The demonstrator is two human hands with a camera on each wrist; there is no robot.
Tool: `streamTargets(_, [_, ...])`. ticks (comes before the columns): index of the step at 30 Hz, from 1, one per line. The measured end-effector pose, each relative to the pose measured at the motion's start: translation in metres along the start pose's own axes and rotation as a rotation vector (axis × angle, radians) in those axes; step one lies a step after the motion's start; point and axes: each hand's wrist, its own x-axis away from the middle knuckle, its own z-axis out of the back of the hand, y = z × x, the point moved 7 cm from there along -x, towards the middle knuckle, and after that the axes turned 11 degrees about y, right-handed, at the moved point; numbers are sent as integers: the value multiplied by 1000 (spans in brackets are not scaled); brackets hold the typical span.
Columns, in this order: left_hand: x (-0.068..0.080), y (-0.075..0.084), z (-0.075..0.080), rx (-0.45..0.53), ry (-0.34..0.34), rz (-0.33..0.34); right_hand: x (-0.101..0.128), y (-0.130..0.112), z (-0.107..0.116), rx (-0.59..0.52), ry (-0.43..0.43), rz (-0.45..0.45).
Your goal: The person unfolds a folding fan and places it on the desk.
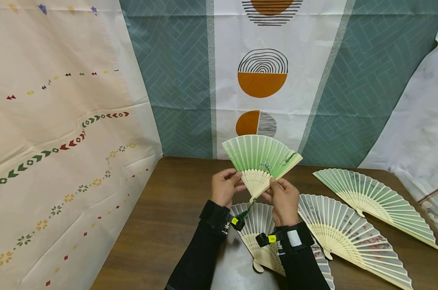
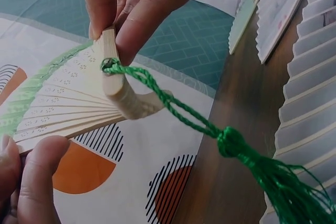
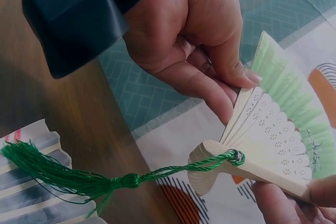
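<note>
A pale green folding fan with light pierced ribs is held up, partly spread, above the table. My left hand pinches its left edge between thumb and fingers. On the other side, my right hand grips the right outer rib, thumb in front. From the pivot end hangs a green tassel on a braided cord. In the left wrist view, left fingers hold the lower outer rib, and the right hand's fingers grasp the stacked ribs at the top. Dark printed marks show on the green leaf.
A spread grey-white fan lies below my hands, partly covered by my right arm. To its right are a floral fan and a green fan, both spread on the brown table. A patterned cloth hangs behind.
</note>
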Motion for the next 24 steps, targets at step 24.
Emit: streamTargets(24, [-1, -3, 1, 118, 53, 24, -4, 1, 3, -122, 38, -2])
